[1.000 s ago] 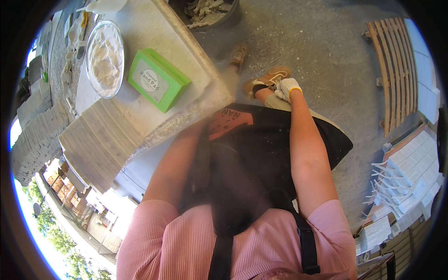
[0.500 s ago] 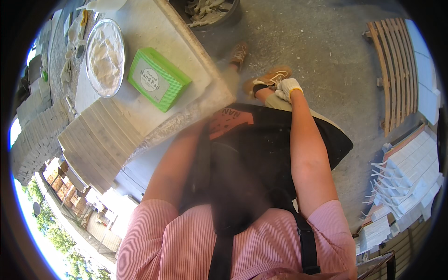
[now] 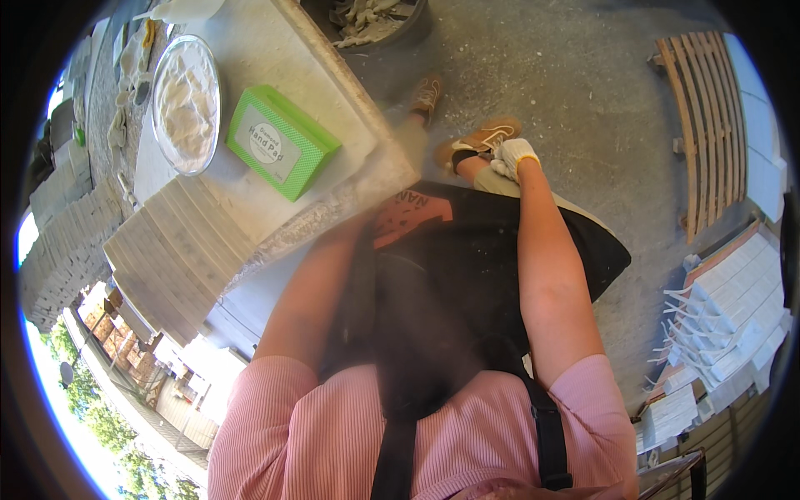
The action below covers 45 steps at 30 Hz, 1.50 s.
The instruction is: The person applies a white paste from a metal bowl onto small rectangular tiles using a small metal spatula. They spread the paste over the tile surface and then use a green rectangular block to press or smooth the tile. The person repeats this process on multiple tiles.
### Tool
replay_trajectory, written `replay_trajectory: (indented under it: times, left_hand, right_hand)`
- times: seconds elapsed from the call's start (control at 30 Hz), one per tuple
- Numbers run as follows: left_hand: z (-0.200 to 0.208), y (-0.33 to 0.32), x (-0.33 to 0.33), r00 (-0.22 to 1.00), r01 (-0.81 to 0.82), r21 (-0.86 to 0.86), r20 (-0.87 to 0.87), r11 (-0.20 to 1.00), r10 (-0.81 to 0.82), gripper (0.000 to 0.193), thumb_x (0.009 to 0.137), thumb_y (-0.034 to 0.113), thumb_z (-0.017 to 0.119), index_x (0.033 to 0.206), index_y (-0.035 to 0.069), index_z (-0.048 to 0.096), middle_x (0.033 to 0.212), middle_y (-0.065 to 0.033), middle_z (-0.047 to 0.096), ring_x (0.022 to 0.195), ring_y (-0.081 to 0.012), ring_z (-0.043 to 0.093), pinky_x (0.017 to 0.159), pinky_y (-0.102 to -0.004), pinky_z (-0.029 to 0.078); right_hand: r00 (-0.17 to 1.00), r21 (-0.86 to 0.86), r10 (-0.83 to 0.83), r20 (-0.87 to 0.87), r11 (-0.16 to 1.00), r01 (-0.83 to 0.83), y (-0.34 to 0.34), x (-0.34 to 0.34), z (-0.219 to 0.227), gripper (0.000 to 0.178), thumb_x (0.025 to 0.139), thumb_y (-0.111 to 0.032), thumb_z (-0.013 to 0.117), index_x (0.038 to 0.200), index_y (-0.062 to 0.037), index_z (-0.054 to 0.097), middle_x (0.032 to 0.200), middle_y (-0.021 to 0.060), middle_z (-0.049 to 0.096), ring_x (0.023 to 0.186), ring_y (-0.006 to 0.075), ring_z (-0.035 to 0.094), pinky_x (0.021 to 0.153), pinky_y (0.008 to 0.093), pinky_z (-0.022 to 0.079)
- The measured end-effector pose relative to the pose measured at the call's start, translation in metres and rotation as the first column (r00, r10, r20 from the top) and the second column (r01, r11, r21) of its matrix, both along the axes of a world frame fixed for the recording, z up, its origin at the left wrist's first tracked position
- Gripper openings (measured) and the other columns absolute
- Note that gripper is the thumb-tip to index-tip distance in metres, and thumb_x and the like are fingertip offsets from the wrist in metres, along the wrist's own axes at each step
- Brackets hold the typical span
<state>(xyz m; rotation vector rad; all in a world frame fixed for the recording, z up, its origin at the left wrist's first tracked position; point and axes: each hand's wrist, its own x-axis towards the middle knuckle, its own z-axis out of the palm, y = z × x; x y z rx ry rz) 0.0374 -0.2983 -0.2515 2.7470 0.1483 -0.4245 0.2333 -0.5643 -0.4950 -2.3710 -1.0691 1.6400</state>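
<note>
My right hand, in a white knitted glove with a yellowish cuff, rests on my leg above a brown shoe. Its fingers are turned away, so their grip is unclear and no object shows in it. My left forearm runs forward beside the table corner, and the hand beyond it is hidden behind the apron and table edge. A black apron covers my lap. On the dusty table to the left, a green and grey box lies beside an oval metal tray of whitish powder or paste.
Stacked grey strips stand by the table's near left edge. Beyond the table is a dark tub with pale scraps. On the right are a wooden pallet and a stack of white blocks with loose straps.
</note>
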Motion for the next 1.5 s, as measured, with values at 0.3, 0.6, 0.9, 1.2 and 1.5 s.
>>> replay_trajectory:
  times: [0.3, 0.6, 0.9, 1.2, 1.5]
  left_hand:
    - [0.004, -0.001, -0.003, 0.885, -0.461, -0.517, -0.213, 0.721, 0.413, 0.033, 0.101, 0.023, 0.069, 0.125, 0.000, 0.071, 0.115, -0.0177, 0.075, 0.109, -0.0301, 0.071, 0.096, -0.0385, 0.054]
    - [-0.027, 0.003, -0.013, 0.862, -0.494, -0.564, -0.222, 0.662, 0.455, 0.022, 0.102, 0.020, 0.067, 0.117, 0.005, 0.073, 0.103, -0.0117, 0.075, 0.097, -0.0219, 0.069, 0.086, -0.0347, 0.053]
    - [-0.008, 0.009, -0.004, 0.887, -0.461, -0.567, -0.314, 0.683, 0.338, 0.034, 0.100, 0.033, 0.068, 0.121, 0.006, 0.072, 0.110, -0.0122, 0.072, 0.104, -0.0262, 0.067, 0.089, -0.0392, 0.053]
    - [0.106, -0.059, 0.004, 0.976, -0.208, -0.660, -0.086, 0.722, 0.202, 0.043, 0.098, 0.035, 0.067, 0.131, 0.008, 0.068, 0.130, -0.0192, 0.068, 0.120, -0.0376, 0.065, 0.102, -0.0471, 0.052]
    - [0.337, -0.045, -0.102, 0.794, 0.239, -0.507, 0.593, 0.828, 0.133, 0.035, 0.091, 0.023, 0.081, 0.122, 0.007, 0.073, 0.123, -0.0162, 0.073, 0.106, -0.0372, 0.072, 0.090, -0.0476, 0.058]
  right_hand:
    - [0.974, -0.143, 0.218, 0.065, 0.968, -0.207, 0.028, 0.008, 0.074, 0.039, 0.088, -0.040, 0.068, 0.104, -0.0079, 0.084, 0.113, 0.0198, 0.078, 0.108, 0.0375, 0.075, 0.094, 0.0468, 0.059]
    - [0.924, 0.049, -0.383, -0.019, 0.922, 0.383, 0.002, 0.021, 0.029, 0.032, 0.091, -0.041, 0.067, 0.094, -0.0157, 0.085, 0.108, 0.0130, 0.079, 0.104, 0.0367, 0.074, 0.091, 0.0431, 0.059]
    - [0.063, -0.025, -0.902, -0.428, 0.081, 0.996, 0.032, 0.038, 0.159, 0.047, 0.100, -0.002, 0.057, 0.147, 0.0006, 0.059, 0.084, 0.0044, 0.068, 0.057, 0.0074, 0.054, 0.047, 0.0220, 0.039]
    - [0.080, 0.217, -0.692, -0.718, -0.114, 0.970, -0.004, 0.033, 0.323, 0.040, 0.097, -0.011, 0.069, 0.136, -0.0016, 0.063, 0.101, 0.0086, 0.076, 0.073, 0.0109, 0.067, 0.056, 0.0222, 0.046]
    - [0.316, 0.411, -0.478, -0.819, -0.105, 0.906, 0.005, -0.044, 0.428, 0.034, 0.098, -0.007, 0.053, 0.131, -0.0027, 0.058, 0.081, 0.0030, 0.062, 0.054, 0.0079, 0.050, 0.046, 0.0212, 0.037]
